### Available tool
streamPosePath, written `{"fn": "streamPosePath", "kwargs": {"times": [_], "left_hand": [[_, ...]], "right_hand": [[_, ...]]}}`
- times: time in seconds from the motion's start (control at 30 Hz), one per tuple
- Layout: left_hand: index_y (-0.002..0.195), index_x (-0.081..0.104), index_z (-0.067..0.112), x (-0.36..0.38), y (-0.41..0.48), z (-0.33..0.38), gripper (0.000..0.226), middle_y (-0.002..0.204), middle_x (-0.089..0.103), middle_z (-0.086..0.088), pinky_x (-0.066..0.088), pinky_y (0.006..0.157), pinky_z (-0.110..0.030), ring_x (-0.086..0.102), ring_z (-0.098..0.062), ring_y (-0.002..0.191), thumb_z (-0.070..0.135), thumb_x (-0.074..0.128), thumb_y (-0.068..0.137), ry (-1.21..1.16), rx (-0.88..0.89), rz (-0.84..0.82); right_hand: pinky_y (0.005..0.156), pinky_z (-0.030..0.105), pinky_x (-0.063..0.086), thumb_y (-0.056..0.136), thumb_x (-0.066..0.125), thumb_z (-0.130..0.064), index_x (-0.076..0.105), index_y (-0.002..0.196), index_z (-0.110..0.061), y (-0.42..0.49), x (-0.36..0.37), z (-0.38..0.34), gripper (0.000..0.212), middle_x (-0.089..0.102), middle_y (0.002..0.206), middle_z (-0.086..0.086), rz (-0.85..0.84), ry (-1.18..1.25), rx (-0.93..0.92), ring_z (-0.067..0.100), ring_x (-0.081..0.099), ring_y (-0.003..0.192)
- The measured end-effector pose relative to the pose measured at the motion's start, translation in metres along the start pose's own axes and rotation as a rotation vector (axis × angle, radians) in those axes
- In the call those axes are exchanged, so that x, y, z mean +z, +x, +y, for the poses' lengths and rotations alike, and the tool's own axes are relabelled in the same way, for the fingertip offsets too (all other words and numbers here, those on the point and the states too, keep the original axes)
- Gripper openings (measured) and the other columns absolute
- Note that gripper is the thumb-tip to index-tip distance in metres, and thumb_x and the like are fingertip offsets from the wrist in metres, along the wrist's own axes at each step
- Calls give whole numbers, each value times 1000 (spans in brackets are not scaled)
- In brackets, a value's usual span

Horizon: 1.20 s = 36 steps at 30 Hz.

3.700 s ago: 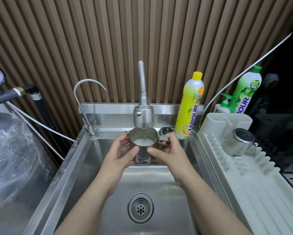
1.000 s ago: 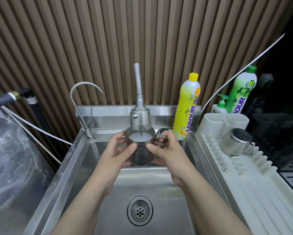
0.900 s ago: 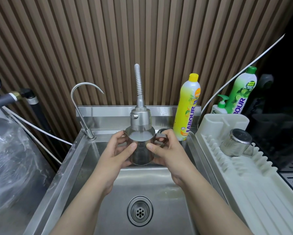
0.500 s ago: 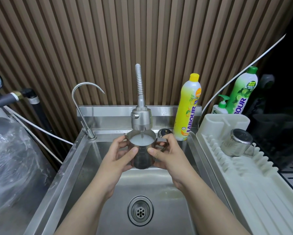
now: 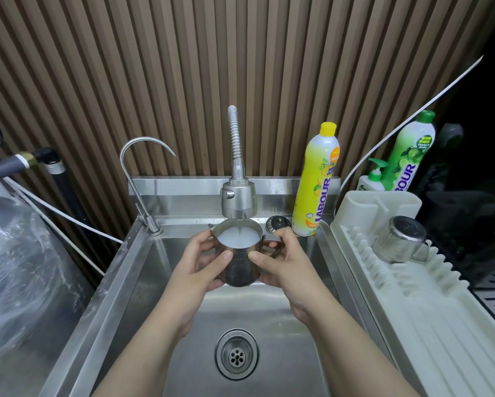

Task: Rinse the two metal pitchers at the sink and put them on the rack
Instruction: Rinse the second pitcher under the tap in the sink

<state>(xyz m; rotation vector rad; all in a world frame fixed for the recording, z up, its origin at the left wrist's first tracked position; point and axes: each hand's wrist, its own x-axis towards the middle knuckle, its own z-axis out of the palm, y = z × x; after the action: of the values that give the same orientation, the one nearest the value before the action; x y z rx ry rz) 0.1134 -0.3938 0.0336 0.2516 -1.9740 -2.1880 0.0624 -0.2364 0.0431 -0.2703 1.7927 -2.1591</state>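
Both hands hold the pitcher (image 5: 239,253) upright under the tap head (image 5: 238,199), above the back half of the sink (image 5: 272,319). The left hand (image 5: 196,267) wraps its left side, fingers (image 5: 222,257) curled round the wall with the thumb across the front. The right hand (image 5: 280,263) grips the right side at the handle, fingers closed on it. Water runs in a thin stream from the tap into the pitcher, which is full of frothy white water almost to the rim. Compared with half a second ago the pitcher sits much the same, a touch lower under the tap, and the water level looks about as high. The second pitcher (image 5: 399,239) lies tipped on the rack (image 5: 429,305), right of the sink, unmoved. A yellow bottle (image 5: 318,181) stands at the sink's back right corner, a green bottle (image 5: 407,153) behind the rack.
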Motion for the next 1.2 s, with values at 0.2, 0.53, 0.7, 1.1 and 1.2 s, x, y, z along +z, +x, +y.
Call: {"fn": "streamPosePath", "kwargs": {"times": [0.2, 0.53, 0.7, 1.1, 1.2], "left_hand": [[121, 54, 35, -1, 0, -2, 48, 121, 63, 13, 54, 85, -39, 59, -12, 116, 31, 71, 77, 15, -4, 11], [120, 55, 34, 3, -2, -1, 50, 118, 64, 14, 55, 80, -33, 62, -9, 112, 33, 67, 71, -4, 21, 0], [120, 55, 31, 4, -1, 1, 41, 118, 65, 11, 57, 83, -38, 61, -13, 113, 17, 65, 83, -48, 24, 2], [123, 55, 29, 6, 1, 5, 53, 124, 62, 3, 58, 81, -38, 60, -16, 117, 29, 68, 72, -47, 44, -23], [125, 54, 28, 5, 1, 4, 55, 124, 62, 3, 58, 82, -39, 59, -16, 117, 28, 68, 72, -44, 42, -19]], "right_hand": [[90, 57, 53, 83, 68, -3, 45, 105, -3, -1, 1, -1, 32, 65, 92, 4, 15, -16, 8, 20, 63, 92], [87, 52, 56, 84, 67, -1, 48, 100, -8, -2, -2, -1, 26, 66, 90, 3, 10, -4, -9, 21, 65, 91], [90, 57, 53, 83, 66, 2, 50, 92, -14, -2, -1, -2, 25, 62, 95, 9, 0, 20, -24, 23, 62, 92], [77, 37, 58, 81, 68, 3, 50, 91, -15, 0, -4, -7, 27, 63, 88, 3, 12, 59, -52, 20, 63, 88], [78, 39, 59, 81, 69, 1, 51, 88, -17, -1, -4, -7, 26, 63, 91, 5, 8, 37, -49, 21, 64, 89]]}}
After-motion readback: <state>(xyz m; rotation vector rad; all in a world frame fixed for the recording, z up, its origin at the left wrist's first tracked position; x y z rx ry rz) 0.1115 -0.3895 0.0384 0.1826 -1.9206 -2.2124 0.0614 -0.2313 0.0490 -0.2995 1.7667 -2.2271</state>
